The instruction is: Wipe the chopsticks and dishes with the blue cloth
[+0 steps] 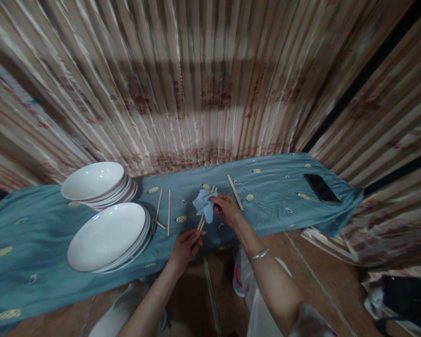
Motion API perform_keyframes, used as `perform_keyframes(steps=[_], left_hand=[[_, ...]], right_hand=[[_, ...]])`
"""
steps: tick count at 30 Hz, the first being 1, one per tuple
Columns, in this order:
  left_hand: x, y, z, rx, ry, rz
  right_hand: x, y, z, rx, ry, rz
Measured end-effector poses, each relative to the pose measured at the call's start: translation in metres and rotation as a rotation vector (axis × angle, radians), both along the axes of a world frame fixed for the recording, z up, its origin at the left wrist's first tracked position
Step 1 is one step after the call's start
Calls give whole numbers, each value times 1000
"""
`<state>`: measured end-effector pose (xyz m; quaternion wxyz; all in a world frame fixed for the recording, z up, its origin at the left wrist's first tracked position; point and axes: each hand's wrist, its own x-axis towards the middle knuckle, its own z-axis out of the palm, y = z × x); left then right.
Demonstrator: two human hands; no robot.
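My left hand [186, 247] is closed around the near ends of a pair of wooden chopsticks [201, 223], which point away from me above the table. A light blue cloth [204, 206] is wrapped about the upper part of these chopsticks. Pinching the cloth from the right is my right hand [226, 207], with a bracelet on its wrist. Several loose chopsticks [169, 213] lie to the left, some crossing. On the right, beyond my right hand, lie more chopsticks [235, 192] close together.
A stack of white bowls [93, 180] stands at the back left, with a stack of white plates [107, 236] in front. A black phone [322, 187] lies near the right end of the teal tablecloth [273, 187]. Patterned curtains [210, 84] hang behind the table.
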<state>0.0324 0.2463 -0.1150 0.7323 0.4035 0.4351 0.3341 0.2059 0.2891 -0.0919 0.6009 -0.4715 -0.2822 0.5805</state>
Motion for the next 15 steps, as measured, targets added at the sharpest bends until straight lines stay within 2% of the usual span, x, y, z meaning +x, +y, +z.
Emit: perform_keyframes(steps=[15], left_hand=[[-4,10,0,41,14,54]], right_hand=[[-36,-10,-10,-27,-69,180]])
